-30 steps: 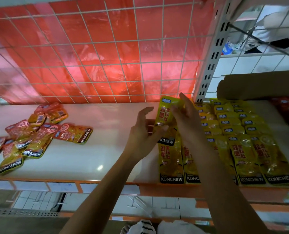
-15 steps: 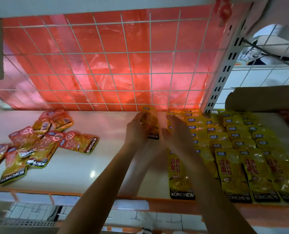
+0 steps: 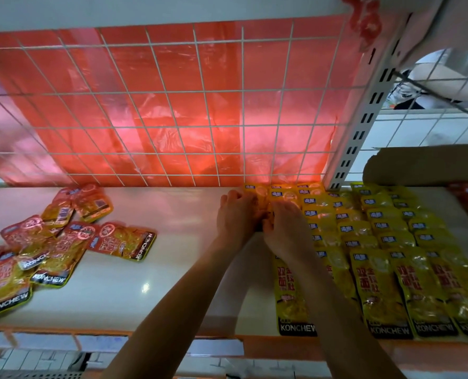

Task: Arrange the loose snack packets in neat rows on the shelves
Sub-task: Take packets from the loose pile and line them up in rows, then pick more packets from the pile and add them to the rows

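Left hand [image 3: 237, 214] and right hand [image 3: 287, 228] side by side at back of white shelf [image 3: 150, 269], fingers curled together onto one yellow snack packet [image 3: 260, 196] at the left end of the yellow packet rows [image 3: 385, 242]. Loose red-orange packets [image 3: 49, 242] heaped at shelf left, well apart. Wire grid [image 3: 172, 105] behind

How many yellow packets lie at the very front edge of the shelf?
4 yellow packets: one left of the right forearm, three right of it, the last cut off by the frame. Another may hide under the forearm.
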{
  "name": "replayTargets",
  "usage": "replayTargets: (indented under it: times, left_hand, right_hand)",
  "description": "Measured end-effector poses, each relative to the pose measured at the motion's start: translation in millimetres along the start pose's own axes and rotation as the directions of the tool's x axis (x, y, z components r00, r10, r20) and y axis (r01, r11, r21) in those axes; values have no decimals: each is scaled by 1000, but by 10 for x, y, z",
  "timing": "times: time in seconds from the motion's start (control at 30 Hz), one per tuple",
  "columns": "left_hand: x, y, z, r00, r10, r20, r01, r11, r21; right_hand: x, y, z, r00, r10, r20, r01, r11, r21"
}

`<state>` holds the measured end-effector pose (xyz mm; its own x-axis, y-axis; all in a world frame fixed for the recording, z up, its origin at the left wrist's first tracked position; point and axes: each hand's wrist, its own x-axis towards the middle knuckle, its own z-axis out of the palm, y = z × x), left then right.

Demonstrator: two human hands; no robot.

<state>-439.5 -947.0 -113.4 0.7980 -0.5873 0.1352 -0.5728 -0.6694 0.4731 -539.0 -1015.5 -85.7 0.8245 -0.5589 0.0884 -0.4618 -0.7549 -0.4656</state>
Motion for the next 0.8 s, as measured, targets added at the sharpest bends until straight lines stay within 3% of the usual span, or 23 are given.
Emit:
replayTargets:
  times: [0.27, 0.43, 0.67, 0.8]
  left_hand:
    - [-44, -11, -60, 999, 28, 30, -28, 999, 25]
    - [-155, -289, -338, 997, -28, -71, 30, 999, 38]
    - [-486, -1012, -938, 967, -199, -160, 229, 953, 198]
    - [-726, -1501, -1271, 917, -341, -209, 393, 864, 315]
  right_hand:
    - [27, -128, -8, 1000, -22, -21, 22, 1000, 10]
    - [90, -371, 104, 998, -61, -33, 62, 998, 12]
    - [43, -1065, 538, 975, -200, 94, 190, 976, 102]
    - [-41, -1518, 816, 941, -308, 141, 288, 947, 146]
